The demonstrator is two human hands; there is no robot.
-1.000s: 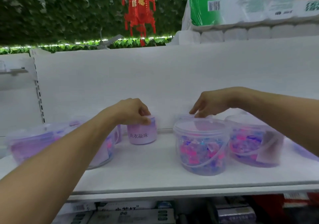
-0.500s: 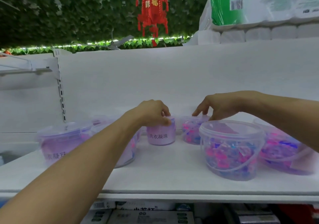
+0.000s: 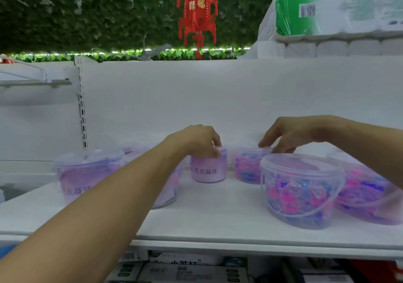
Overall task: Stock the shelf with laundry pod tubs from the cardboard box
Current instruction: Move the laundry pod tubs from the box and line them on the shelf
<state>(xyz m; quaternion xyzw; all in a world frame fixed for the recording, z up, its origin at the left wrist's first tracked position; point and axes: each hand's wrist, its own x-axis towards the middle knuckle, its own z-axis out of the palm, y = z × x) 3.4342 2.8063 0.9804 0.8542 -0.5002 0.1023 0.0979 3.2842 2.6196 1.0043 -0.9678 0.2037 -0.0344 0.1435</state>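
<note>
On the white shelf (image 3: pixel 218 217), centre of frame: one small lilac-labelled tub (image 3: pixel 209 169), upright, printed characters facing the camera. Left hand (image 3: pixel 196 139) grips it from above, fingers and thumb curled round its lid rim. Just right of it: a second small tub (image 3: pixel 248 166), clear-walled, pink and blue pods visible inside. Right hand (image 3: pixel 290 134) arches over this tub, fingertips touching its lid; fingers bent, though whether they clasp the rim cannot be told.

Right foreground: one large clear tub (image 3: pixel 301 191) with lid and bail handle, full of pink and blue pods. Behind it, at the right edge: another large tub (image 3: pixel 368 197), partly cut off. Left of frame: a large tub with lilac label (image 3: pixel 87 173), blurred; a further tub (image 3: pixel 168 191) beside it, mostly hidden by the left forearm.

Upper frame: red hanging lantern ornament (image 3: pixel 197 14) against leafy greenery; upper right, wrapped packs of tissue rolls (image 3: pixel 338 14) atop the shelf unit. Bottom of frame, lower tier: boxed goods (image 3: pixel 185 269), labels indistinct.
</note>
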